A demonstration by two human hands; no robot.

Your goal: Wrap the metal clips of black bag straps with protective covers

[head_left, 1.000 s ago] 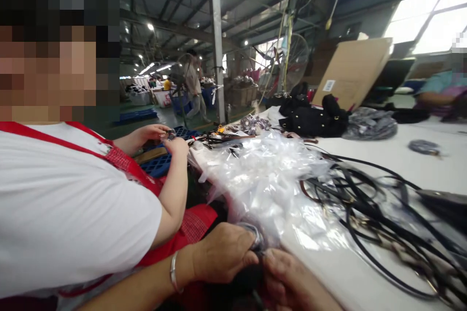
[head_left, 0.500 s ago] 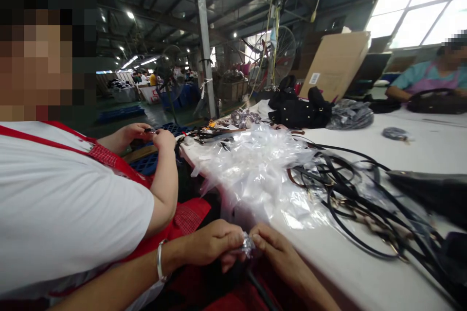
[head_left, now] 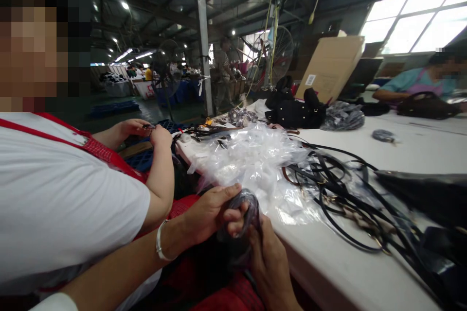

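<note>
Right hand (head_left: 270,252) nearest, at five o'clock from the dark, plastic-wrapped coil (head_left: 251,198), fingers pressed to its lower edge. That coil sits just below centre view, beside the edge of the white table (head_left: 317,257), its arch pointing to twelve; long axis looks roughly twelve-to-six, lower end blurred. Left hand (head_left: 207,213) at nine, thumb and bent fingers holding the coil. Two-handed shaping, I'd judge; the next move seems to call for steady grip from both. Beyond: black straps (head_left: 352,194) at three, clear bags (head_left: 255,158) at twelve, a co-worker's hand (head_left: 161,136) at ten.
</note>
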